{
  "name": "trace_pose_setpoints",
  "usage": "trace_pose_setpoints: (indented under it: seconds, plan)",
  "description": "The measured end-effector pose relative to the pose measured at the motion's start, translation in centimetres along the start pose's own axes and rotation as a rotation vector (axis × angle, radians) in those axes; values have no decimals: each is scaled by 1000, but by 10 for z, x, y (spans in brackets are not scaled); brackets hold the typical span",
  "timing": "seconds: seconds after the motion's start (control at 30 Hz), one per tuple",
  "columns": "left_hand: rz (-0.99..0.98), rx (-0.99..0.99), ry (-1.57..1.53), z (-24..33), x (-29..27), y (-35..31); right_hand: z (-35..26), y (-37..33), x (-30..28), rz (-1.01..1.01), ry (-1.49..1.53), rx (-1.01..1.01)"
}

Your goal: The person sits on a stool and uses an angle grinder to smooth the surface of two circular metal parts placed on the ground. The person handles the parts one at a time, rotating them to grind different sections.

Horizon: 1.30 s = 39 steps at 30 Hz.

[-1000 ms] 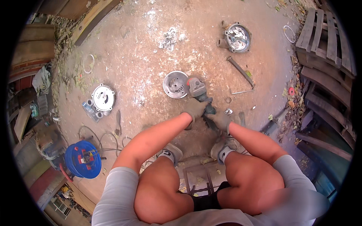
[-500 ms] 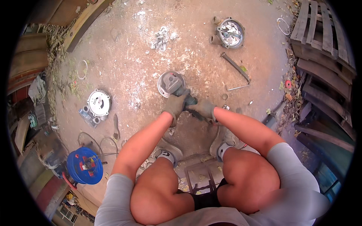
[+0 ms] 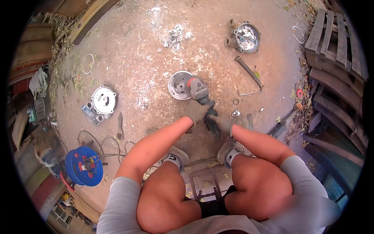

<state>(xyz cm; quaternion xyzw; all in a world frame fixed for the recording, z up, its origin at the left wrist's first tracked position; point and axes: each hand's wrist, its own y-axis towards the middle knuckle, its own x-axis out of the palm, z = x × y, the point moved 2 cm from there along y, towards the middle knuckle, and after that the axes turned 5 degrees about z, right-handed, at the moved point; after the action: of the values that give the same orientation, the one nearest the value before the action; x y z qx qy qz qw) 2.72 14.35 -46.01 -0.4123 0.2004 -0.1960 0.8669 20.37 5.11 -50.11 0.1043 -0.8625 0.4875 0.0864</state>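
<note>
An angle grinder (image 3: 200, 91) with a grey head and dark body is held between my gloved hands. My left hand (image 3: 196, 112) is closed round its body just behind the head. My right hand (image 3: 223, 124), slightly blurred, lies closed against the rear of the body, its fingers partly hidden. A round metal plate (image 3: 175, 90) with holes lies flat on the ground, left of the grinder head, which overlaps its right edge in view. Whether the two touch, I cannot tell.
A round metal cover (image 3: 104, 100) lies at left near a blue cable reel (image 3: 81, 167). Far right are a round housing (image 3: 247, 38), a hammer-like tool (image 3: 248, 72) and a bent rod (image 3: 250, 93). Wooden pallets (image 3: 331, 35) stand along the right edge. Metal scraps (image 3: 176, 37) lie ahead.
The grinder has moved right and towards me, tilting so that its head no longer covers the metal plate's middle. Both hands have shifted right with it.
</note>
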Motion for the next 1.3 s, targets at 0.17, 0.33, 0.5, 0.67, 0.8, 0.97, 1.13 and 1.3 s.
trace_pose_setpoints:
  seconds: [0.17, 0.33, 0.5, 0.67, 0.8, 0.97, 1.13, 1.3]
  plan:
    - [210, 193, -19, 14, -29, 5, -61, 17, -3, -8, -43, -49]
    - [559, 312, 224, -6, -72, 1, -93, -18, -24, 77, 23, -108]
    - [656, 267, 689, 0, -124, 34, -93, -63, -48, 111, 80, -325]
    - [484, 169, 753, 7, -125, 61, -123, -72, -60, 190, 242, -202]
    - [466, 130, 663, -2, -139, 79, -125, -49, -57, 176, 190, -256]
    - [584, 229, 790, 2, -130, 66, -134, -55, -44, 92, 291, -390]
    - [551, 391, 448, -3, -94, -6, -118, -71, -74, 141, 236, -314]
    - [536, 441, 457, -43, -50, -29, -96, -86, -65, 133, 219, -185]
